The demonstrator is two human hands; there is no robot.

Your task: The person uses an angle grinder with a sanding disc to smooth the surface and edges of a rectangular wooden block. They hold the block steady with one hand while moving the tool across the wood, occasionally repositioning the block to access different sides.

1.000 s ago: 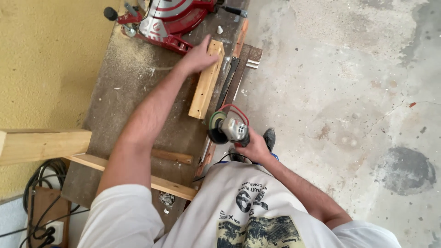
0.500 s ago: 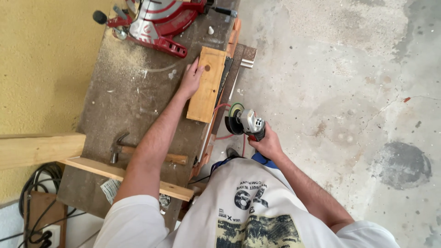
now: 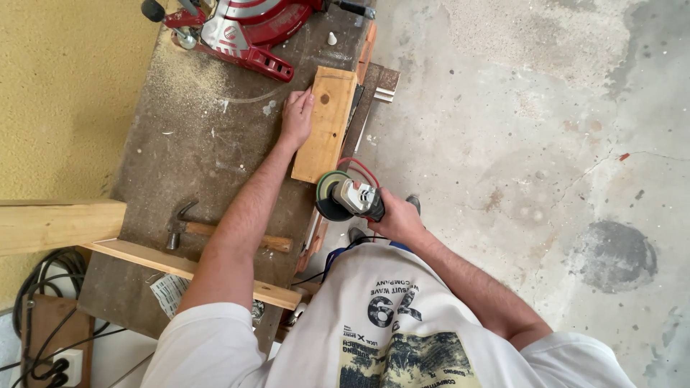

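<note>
**Ana:** Pressing flat, the left hand (image 3: 297, 115) rests open on the long edge of the wooden block (image 3: 325, 123), not wrapped round it. That block lies on the dusty workbench (image 3: 194, 158), close to its right edge, with 1 end pointing at the red mitre saw (image 3: 237, 25).

**Ben:** And the right hand (image 3: 397, 219) is closed tight round the angle grinder (image 3: 345, 197), whose disc sits just beside the block's near end.

**Ana:** My worry: nothing clamps the block. If the disc bites, the wood could kick or skate off the bench, since only 1 palm pins it.

**Ben:** The red cord (image 3: 363, 171) loops right by the disc too, so it might snag. I can't tell whether the disc is spinning.

**Ana:** A hammer (image 3: 215, 233) lies nearer the person, clear of it all.
</note>
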